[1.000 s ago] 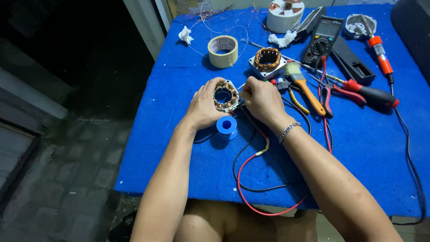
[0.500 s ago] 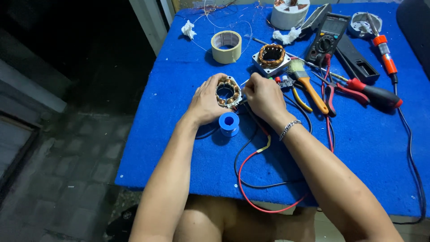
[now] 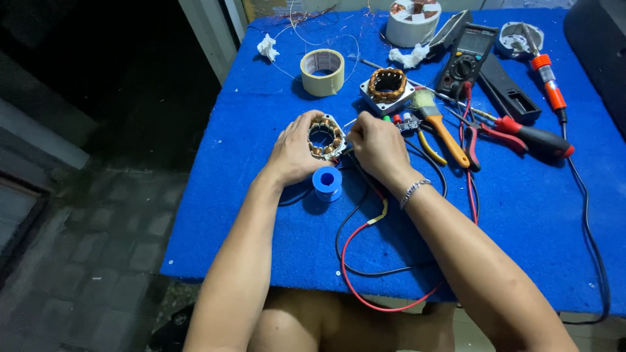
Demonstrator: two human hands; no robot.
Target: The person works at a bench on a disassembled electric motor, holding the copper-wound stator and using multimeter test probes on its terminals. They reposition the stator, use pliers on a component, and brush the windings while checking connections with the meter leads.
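My left hand [image 3: 295,153] grips a small square motor stator [image 3: 325,137] with copper windings, held just above the blue table cover [image 3: 261,215]. My right hand [image 3: 377,146] pinches at the stator's right edge, fingertips closed on its thin wire or lead; what exactly they hold is too small to tell. A blue solder spool [image 3: 327,183] stands right below the stator, between my wrists. Red and black wires [image 3: 355,261] loop toward the table's front edge under my right forearm.
Behind my hands lie a roll of masking tape [image 3: 322,72], a second stator [image 3: 387,88], a brush [image 3: 438,124], a multimeter [image 3: 467,58], red-handled pliers [image 3: 515,137], a soldering iron [image 3: 548,85] and a white round motor part [image 3: 412,19]. Dark paved floor lies left.
The view shifted slightly, so the table sits a little lower in frame. My hands stay on the stator with hardly any movement.
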